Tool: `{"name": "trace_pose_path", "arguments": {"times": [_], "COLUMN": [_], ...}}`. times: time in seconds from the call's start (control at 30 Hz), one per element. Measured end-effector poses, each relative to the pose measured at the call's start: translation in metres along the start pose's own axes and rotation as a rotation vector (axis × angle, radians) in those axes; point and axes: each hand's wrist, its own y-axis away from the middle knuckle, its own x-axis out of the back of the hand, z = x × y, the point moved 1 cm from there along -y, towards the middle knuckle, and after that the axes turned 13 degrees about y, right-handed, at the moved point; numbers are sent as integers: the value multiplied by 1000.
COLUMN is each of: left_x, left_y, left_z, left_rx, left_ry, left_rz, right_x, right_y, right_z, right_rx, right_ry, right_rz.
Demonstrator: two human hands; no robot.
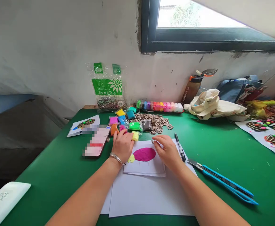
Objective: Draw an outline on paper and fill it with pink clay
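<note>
My left hand (123,145), a bracelet on its wrist, rests with fingers apart against the small bags of clay, beside a pale yellow packet (135,136). Thumb and forefinger of my right hand (167,151) are pinched at the top edge of the small white card (143,169), on what looks like a sunflower seed (152,142). On that card lies a flat magenta clay oval (145,154) with a yellow clay piece (131,158) at its left end and thin drawn lines below. Larger white sheets (151,197) lie under the card. A heap of sunflower seeds (158,121) is behind my hands.
A phone (97,142) and a decorated card (85,125) lie left. A pen (179,146) and a blue utility knife (224,182) lie right. At the back stand a seed bag (107,89), a bottle (192,89) and a cloth bag (210,105). A white device (7,201) occupies the near-left corner.
</note>
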Motion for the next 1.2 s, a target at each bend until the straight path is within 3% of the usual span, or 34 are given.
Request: {"name": "trace_pose_path", "arguments": {"times": [0.37, 0.7, 0.77, 0.83, 1.03, 1.2], "left_x": [-2, 7, 9, 10, 14, 12], "left_y": [4, 7, 7, 7, 8, 9], "left_z": [-3, 1, 1, 0, 1, 0], "left_rx": [3, -18, -23, -28, -22, -35], "left_ry": [14, 44, 57, 71, 101, 122], "left_rz": [-42, -38, -29, -23, -8, 19], "right_x": [2, 0, 0, -4, -27, -45], "right_y": [-3, -1, -12, -31, -96, -109], "right_z": [4, 3, 3, 1, -9, -8], "right_rx": [-64, -36, -46, -11, 102, 174], "right_ry": [43, 111, 203, 369, 520, 628], "right_rz": [-65, -31, -46, -151, -237, -311]}}
